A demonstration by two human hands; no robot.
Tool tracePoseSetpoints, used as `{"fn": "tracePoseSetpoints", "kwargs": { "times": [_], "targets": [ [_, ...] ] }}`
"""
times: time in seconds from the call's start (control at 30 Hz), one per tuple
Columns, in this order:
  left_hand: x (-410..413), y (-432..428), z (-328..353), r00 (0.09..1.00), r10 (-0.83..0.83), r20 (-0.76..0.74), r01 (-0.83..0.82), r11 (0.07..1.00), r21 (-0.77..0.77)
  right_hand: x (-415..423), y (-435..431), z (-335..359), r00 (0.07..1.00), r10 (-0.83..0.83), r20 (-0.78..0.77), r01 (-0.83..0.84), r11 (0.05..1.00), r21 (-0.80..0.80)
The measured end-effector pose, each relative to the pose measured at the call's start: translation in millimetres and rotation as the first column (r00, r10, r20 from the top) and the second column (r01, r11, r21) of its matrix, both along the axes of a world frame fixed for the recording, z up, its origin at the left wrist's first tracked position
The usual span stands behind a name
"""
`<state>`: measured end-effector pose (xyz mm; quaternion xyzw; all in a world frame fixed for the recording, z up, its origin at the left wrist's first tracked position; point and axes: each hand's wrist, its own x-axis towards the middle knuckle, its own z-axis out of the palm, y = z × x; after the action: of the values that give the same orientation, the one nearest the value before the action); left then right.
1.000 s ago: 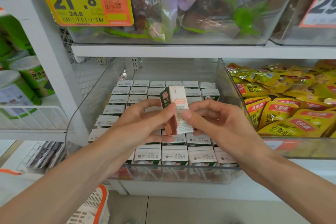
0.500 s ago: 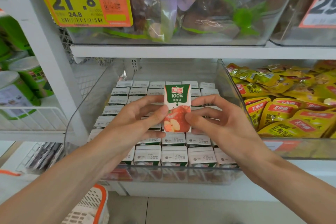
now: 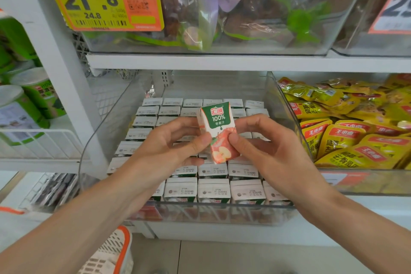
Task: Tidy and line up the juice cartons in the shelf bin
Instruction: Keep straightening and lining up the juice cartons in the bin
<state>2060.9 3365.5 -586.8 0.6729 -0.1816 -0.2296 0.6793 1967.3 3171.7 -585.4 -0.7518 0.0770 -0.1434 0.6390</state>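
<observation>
Held carton: the juice carton (image 3: 219, 133) is between my two hands, above the middle rows of the shelf bin (image 3: 222, 213) and clear of the packs below.
Left grip: my left grip (image 3: 169, 149) pinches the carton's left edge with the thumb, fingers curled behind it.
Right grip: my right grip (image 3: 266, 147) pinches the lower right edge with the thumb, fingers curled behind the pack.
Carton pose: green top and apple picture face me; it is tilted, the top leaning left and the bottom corner toward my right thumb.
Bin contents: the other cartons (image 3: 213, 191) stand upright in rows, white tops up, filling the bin from the front wall to the back.
Neighbours: yellow snack pouches (image 3: 347, 140) lie in the bin just to the right.
Change: half a second ago the carton stood straight and square to me; now it is slanted, at much the same spot. A second ago it showed a printed side panel, not the apple front.
</observation>
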Motion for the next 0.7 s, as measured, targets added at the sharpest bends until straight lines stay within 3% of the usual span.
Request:
{"fn": "tracePoseSetpoints", "kwargs": {
  "times": [0.1,0.37,0.47,0.6,0.7],
  "targets": [
    [-1.0,-2.0,-0.6,1.000,0.007,-0.002,-0.007,1.000,-0.015,2.5,-0.6,0.7,0.999,-0.035,-0.025,0.033,0.995,-0.095],
    [1.0,-2.0,-0.3,0.999,0.026,0.027,-0.025,0.999,-0.021,-1.5,0.7,4.1,0.997,0.024,-0.076,-0.028,0.998,-0.057],
    [1.8,-2.2,-0.2,0.999,0.031,0.009,-0.031,0.999,-0.032,-1.2,2.0,3.7,0.997,0.039,-0.061,-0.037,0.999,0.031],
    [-4.3,-2.4,4.7,0.992,-0.120,-0.029,0.120,0.993,-0.012,-0.5,0.8,4.4,0.989,0.120,-0.082,-0.108,0.984,0.139],
    [-6.6,-3.8,7.8,0.995,-0.086,-0.057,0.085,0.996,-0.022,0.1,1.0,2.0,0.981,0.182,-0.063,-0.172,0.975,0.139]
  ]
}}
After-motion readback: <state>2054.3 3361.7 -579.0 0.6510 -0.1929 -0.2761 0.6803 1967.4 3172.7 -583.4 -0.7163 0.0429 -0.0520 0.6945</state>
